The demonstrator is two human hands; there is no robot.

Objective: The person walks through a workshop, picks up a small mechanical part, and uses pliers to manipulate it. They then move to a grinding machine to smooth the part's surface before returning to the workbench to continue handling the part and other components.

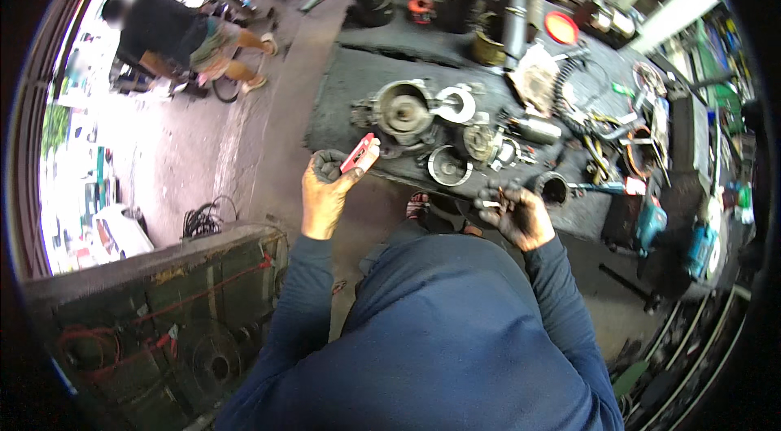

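Now we've our left hand (332,185) pinched firmly on a small red-and-white box (361,154) by the workbench (346,97) edge; our right hand (521,217), half-curled, grips a slim white stick (490,203); beyond sits a round metal housing (404,111).

The table (340,93) leaves passage along its left edge; just above frame centre, a metal housing (404,110) and cup (450,167) obstruct.

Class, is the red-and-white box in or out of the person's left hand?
In: the left hand holds the red-and-white box between its thumb and fingers.
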